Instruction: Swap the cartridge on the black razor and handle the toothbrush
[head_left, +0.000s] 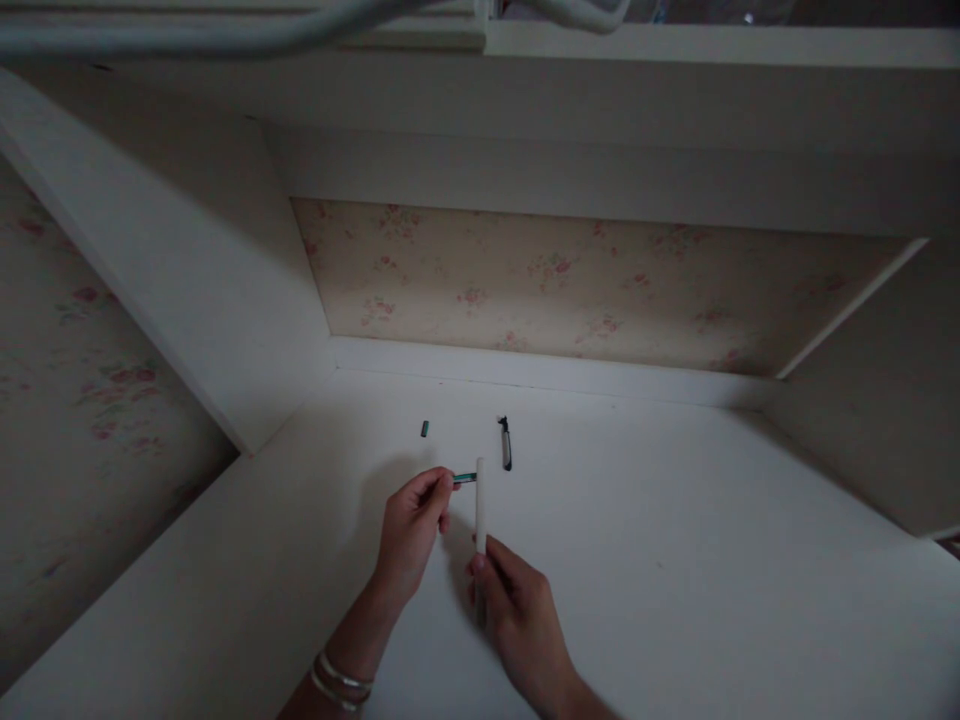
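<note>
L hand (411,525) pinches slim green-and-black strip (465,478), its tip at upper side of long, white, cylindrical stick (481,510) grasped in R hand (521,600); contact unclear. Step (prob.): aligning both pieces. Next move likely calls for steady R grip, fine L adj.

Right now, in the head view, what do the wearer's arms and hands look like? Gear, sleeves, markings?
Left hand: ungloved, two silvery bangles farther up the arm. Right hand: ungloved, no bracelet in view. No sleeves or markings show.
</note>
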